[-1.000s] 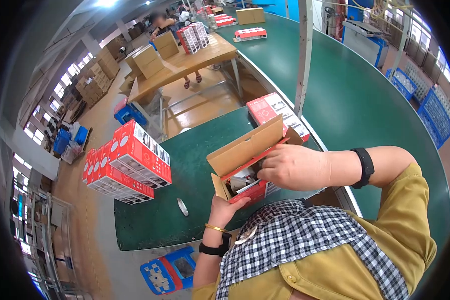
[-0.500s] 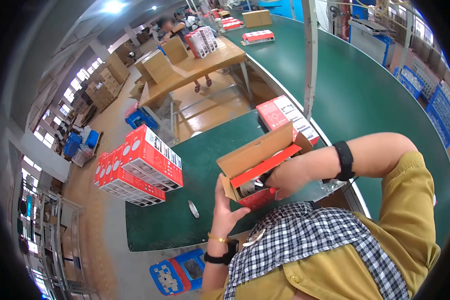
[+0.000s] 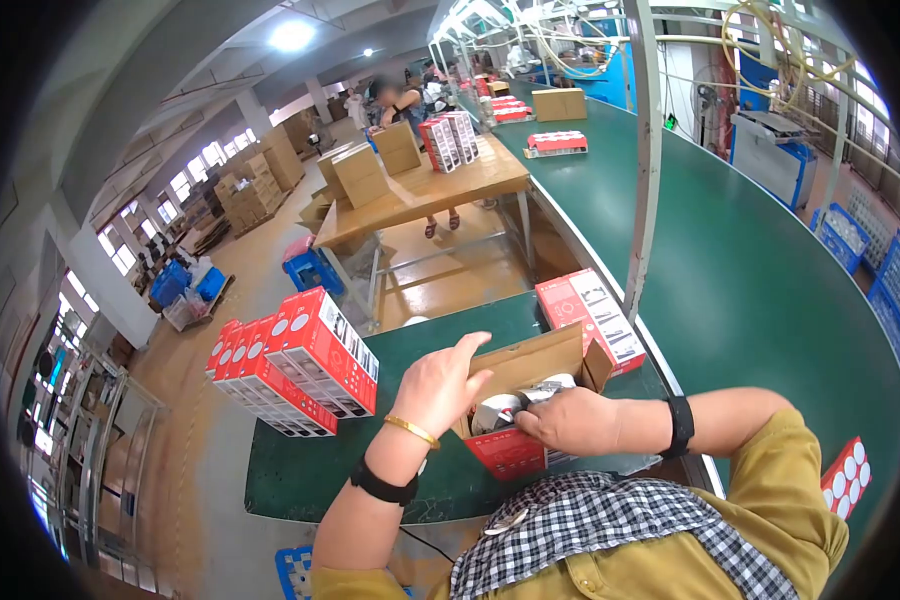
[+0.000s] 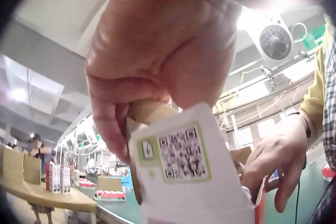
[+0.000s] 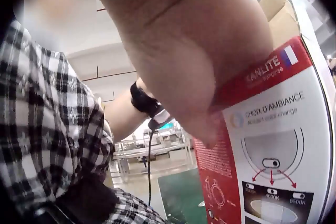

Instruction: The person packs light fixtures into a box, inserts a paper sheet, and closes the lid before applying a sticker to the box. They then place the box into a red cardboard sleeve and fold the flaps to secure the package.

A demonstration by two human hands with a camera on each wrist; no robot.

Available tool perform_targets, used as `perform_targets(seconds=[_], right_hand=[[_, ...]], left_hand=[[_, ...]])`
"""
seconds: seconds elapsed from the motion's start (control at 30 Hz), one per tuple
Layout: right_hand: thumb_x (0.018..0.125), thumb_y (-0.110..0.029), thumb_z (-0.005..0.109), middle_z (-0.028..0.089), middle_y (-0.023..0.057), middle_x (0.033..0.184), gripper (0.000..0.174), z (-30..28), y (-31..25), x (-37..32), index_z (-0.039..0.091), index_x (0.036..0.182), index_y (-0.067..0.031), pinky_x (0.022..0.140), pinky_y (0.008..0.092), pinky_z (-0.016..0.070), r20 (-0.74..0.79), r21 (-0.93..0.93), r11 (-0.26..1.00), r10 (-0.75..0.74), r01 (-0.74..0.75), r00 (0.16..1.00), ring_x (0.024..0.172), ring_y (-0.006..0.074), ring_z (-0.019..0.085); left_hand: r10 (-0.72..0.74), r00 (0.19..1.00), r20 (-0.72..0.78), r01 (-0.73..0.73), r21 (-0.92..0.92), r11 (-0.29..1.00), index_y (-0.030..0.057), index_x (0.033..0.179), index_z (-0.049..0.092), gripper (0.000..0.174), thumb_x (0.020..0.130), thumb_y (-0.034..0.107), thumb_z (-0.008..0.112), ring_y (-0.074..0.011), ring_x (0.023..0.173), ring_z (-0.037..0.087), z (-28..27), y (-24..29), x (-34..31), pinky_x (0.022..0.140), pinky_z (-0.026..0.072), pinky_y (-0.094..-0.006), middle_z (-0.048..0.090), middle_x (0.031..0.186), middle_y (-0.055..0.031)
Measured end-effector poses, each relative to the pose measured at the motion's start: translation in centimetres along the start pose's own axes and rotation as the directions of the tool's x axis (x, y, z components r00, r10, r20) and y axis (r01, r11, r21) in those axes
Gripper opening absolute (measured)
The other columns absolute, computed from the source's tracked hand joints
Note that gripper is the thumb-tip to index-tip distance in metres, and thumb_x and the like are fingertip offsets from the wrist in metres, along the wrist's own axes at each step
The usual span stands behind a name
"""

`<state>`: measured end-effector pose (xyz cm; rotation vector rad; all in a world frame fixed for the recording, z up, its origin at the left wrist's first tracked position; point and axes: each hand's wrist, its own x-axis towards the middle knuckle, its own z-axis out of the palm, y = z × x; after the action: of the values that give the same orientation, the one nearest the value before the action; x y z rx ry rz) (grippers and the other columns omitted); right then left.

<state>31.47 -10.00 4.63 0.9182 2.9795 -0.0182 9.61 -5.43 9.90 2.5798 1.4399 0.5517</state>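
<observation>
Gripping box point(image 3: 505, 455): left hand point(image 3: 438, 385), right hand point(image 3: 570, 420)

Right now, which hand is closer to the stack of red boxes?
Left. The left hand holds the open box on the side facing the stack; the right hand is at the box's other side, farther away.

Since 1 second ago, the left hand point(image 3: 435, 385) has left the underside of the red box point(image 3: 505, 455) and now grips its left edge from above. The box has come down to the near edge of the green table point(image 3: 310, 470). Its brown flap point(image 3: 530, 360) stands lower, and the right hand point(image 3: 565, 420) now lies across the opening.
</observation>
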Motion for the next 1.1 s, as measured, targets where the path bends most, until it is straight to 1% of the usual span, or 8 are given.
perform_targets(seconds=[0.1,0.47,0.67,0.8,0.87,1.03,1.07,1.1], right_hand=[[0.081,-0.013,0.057,0.064,0.0082,0.093,0.032,0.1,-0.4,-1.1,0.056,0.110,0.0007,0.067,0.0346,0.0542,-0.278,-0.174,0.985,-0.062,0.013,0.959,0.074,0.0243,0.067],[0.079,-0.012,0.060,0.059,0.0077,0.105,0.029,-2.1,1.4,-3.8,0.066,0.106,-0.0031,0.080,0.0362,0.0495,-0.658,0.044,0.996,-0.032,0.081,0.753,0.094,0.0251,0.059],[0.080,-0.011,0.062,0.061,0.0062,0.099,0.028,-1.9,1.4,-0.7,0.067,0.107,-0.0057,0.078,0.0352,0.0511,-0.489,0.117,0.980,-0.084,0.161,0.868,0.096,0.0227,0.062],[0.083,-0.015,0.065,0.063,0.0058,0.083,0.022,-0.4,1.8,1.0,0.067,0.104,-0.0093,0.068,0.0381,0.0537,-0.497,0.186,0.965,-0.068,0.183,0.865,0.079,0.0249,0.066],[0.084,-0.016,0.065,0.063,0.0063,0.080,0.023,-0.9,1.6,0.6,0.066,0.106,-0.0089,0.070,0.0380,0.0545,-0.422,0.196,0.974,-0.017,0.109,0.907,0.076,0.0261,0.066],[0.086,-0.018,0.066,0.064,0.0069,0.078,0.023,-0.9,1.6,0.8,0.066,0.107,-0.0088,0.065,0.0385,0.0555,-0.453,0.244,0.961,-0.003,0.127,0.892,0.073,0.0280,0.067],[0.086,-0.018,0.066,0.065,0.0076,0.079,0.023,-1.1,1.6,0.8,0.066,0.107,-0.0088,0.063,0.0385,0.0557,-0.428,0.257,0.960,0.009,0.112,0.904,0.074,0.0286,0.068],[0.086,-0.018,0.066,0.065,0.0076,0.079,0.023,-1.2,1.7,1.0,0.066,0.107,-0.0088,0.063,0.0385,0.0557,-0.431,0.252,0.961,0.010,0.110,0.902,0.074,0.0286,0.068]], left_hand=[[0.079,0.993,-0.089,-0.079,0.000,0.997,0.0075,0.103,0.067,0.023,0.085,0.021,0.069,-0.0361,0.094,0.065,0.9,-0.7,0.2,0.080,0.0527,-0.0428,0.069,0.099,-0.0160],[0.009,0.999,-0.046,-0.009,-0.002,1.000,0.0075,0.106,0.067,0.025,0.085,0.020,0.070,-0.0344,0.092,0.066,0.4,0.4,0.0,0.079,0.0531,-0.0403,0.069,0.098,-0.0150],[-0.020,1.000,0.001,0.020,0.011,1.000,0.0086,0.112,0.065,0.030,0.085,0.020,0.070,-0.0334,0.093,0.066,0.2,0.8,-0.2,0.081,0.0531,-0.0403,0.069,0.100,-0.0151],[-0.013,0.999,-0.029,0.007,-0.215,0.977,0.0103,0.135,0.053,0.048,0.091,0.025,0.067,-0.0278,0.116,0.059,0.0,-0.3,-1.6,0.097,0.0478,-0.0367,0.061,0.125,-0.0142],[-0.167,0.955,-0.246,-0.106,-0.808,0.579,0.0035,0.144,0.041,0.055,0.098,0.029,0.059,-0.0267,0.130,0.049,2.2,-3.0,-3.9,0.107,0.0399,-0.0366,0.050,0.140,-0.0155],[-0.197,0.979,-0.050,0.026,-0.931,0.365,-0.0028,0.150,0.029,0.060,0.103,0.030,0.050,-0.0233,0.139,0.038,9.1,-5.4,-8.2,0.116,0.0264,-0.0360,0.041,0.149,-0.0136],[-0.158,0.987,0.007,0.005,-1.000,-0.014,-0.0043,0.149,0.029,0.065,0.101,0.030,0.055,-0.0222,0.140,0.035,10.5,-5.1,-7.5,0.117,0.0240,-0.0360,0.040,0.149,-0.0126],[-0.133,0.991,0.029,0.019,-0.997,-0.070,-0.0045,0.149,0.028,0.068,0.099,0.030,0.058,-0.0220,0.140,0.034,10.1,-4.3,-7.0,0.117,0.0237,-0.0362,0.039,0.149,-0.0122]])
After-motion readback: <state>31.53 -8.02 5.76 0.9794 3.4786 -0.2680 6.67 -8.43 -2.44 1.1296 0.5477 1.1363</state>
